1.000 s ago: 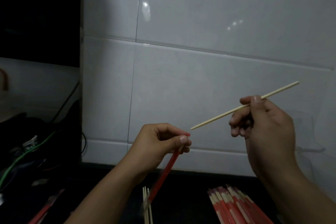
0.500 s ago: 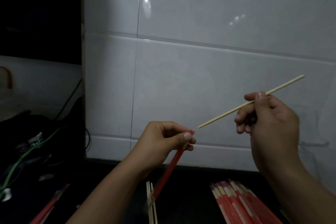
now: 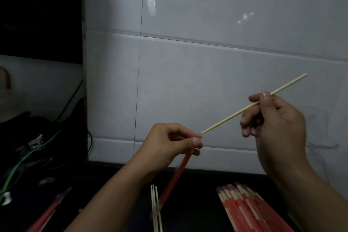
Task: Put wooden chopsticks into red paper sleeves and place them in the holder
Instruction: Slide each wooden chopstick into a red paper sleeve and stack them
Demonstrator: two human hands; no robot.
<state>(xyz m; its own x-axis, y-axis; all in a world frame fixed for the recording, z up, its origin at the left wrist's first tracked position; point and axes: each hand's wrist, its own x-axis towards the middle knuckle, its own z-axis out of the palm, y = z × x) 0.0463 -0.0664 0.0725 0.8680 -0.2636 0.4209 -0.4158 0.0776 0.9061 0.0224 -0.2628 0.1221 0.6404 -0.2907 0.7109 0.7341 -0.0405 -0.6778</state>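
With the chopstick (image 3: 244, 109) tip just at the sleeve (image 3: 177, 177) mouth pinched by the left hand (image 3: 165, 143), right hand (image 3: 276, 124) pinching mid-shaft, slight misalignment risks crumpling the paper.

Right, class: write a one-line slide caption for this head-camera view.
Right hand aims a thin wooden chopstick at the mouth of a red paper sleeve pinched by the left hand.

Open air before the tiled wall (image 3: 207, 81). Below: loose chopsticks (image 3: 156, 211), sleeved bundle (image 3: 250, 211). Left: tangled wires (image 3: 28, 152) crowded the counter.
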